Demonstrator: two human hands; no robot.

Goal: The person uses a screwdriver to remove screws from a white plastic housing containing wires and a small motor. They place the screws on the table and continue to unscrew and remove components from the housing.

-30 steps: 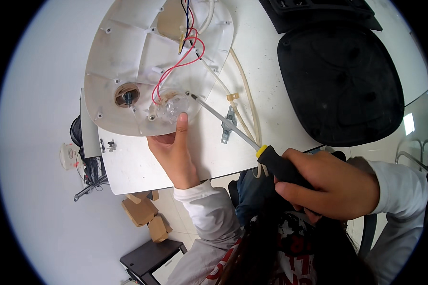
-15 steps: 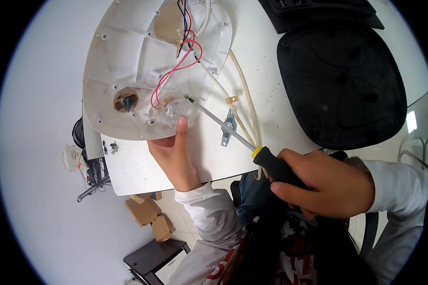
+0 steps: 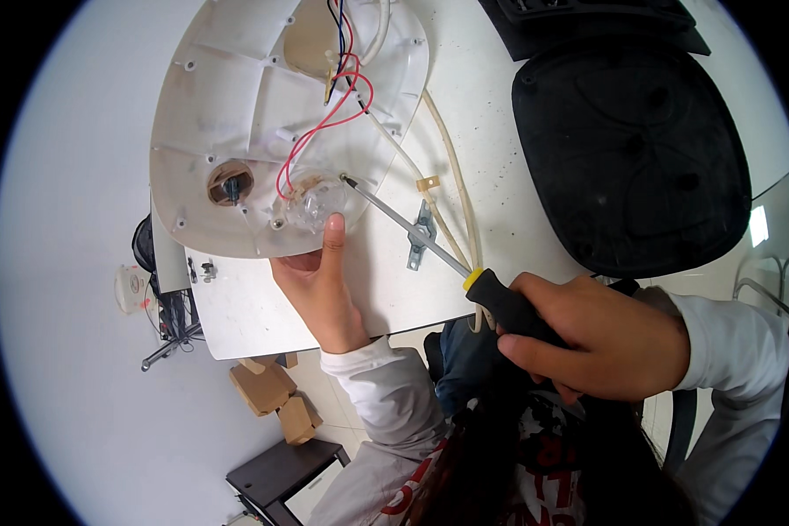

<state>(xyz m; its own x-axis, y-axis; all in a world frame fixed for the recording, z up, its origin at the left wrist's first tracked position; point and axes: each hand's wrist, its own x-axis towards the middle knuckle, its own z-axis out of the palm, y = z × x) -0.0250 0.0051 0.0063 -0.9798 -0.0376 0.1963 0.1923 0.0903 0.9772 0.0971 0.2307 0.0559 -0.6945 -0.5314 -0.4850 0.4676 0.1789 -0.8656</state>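
Observation:
My right hand is closed round the black handle of a screwdriver with a yellow collar. Its tip meets a screw beside a clear plastic part inside a white plastic housing. My left hand grips the near edge of this housing, thumb over the rim by the clear part, fingers hidden underneath. Red wires loop from the clear part toward a brown opening at the top. A dark knob-like fitting sits in a round hole at the left.
A black plastic cover lies on the white table at the right. Pale cables and a metal bracket rest between it and the housing. Cardboard boxes stand on the floor beyond the table's near edge.
The housing has shifted very slightly left. Both hands keep their holds, and the screwdriver's tip stays at the screw.

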